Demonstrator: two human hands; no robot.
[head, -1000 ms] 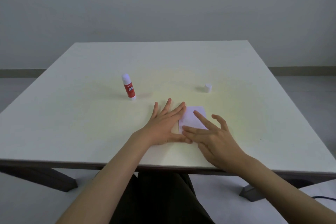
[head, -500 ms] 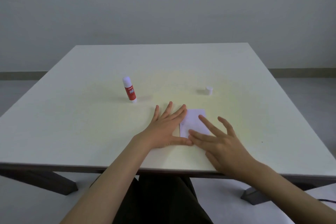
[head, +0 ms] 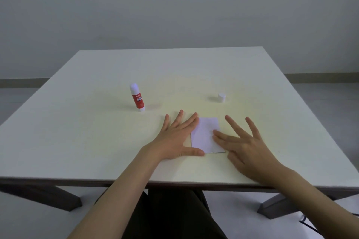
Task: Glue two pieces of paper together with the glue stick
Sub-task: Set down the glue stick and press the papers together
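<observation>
A small pale lilac paper [head: 205, 135] lies flat on the white table [head: 97, 141], with a thin edge of another sheet showing along its left and bottom sides. My left hand [head: 175, 138] lies flat with fingers spread at the paper's left edge, thumb at the bottom left corner. My right hand [head: 243, 144] rests flat on the paper's right side, fingers apart, fingertips touching the sheet. A red and white glue stick [head: 137, 97] stands upright and uncapped to the far left. Its white cap [head: 221, 97] sits apart, beyond the paper to the right.
The table's near edge runs just below my wrists. My dark-clothed lap [head: 174, 215] is under it. Dark table legs [head: 272, 207] reach the floor on both sides. A grey wall stands behind the table.
My right hand has slid rightward across the paper, uncovering more of the sheet. My left hand has stayed at the left edge.
</observation>
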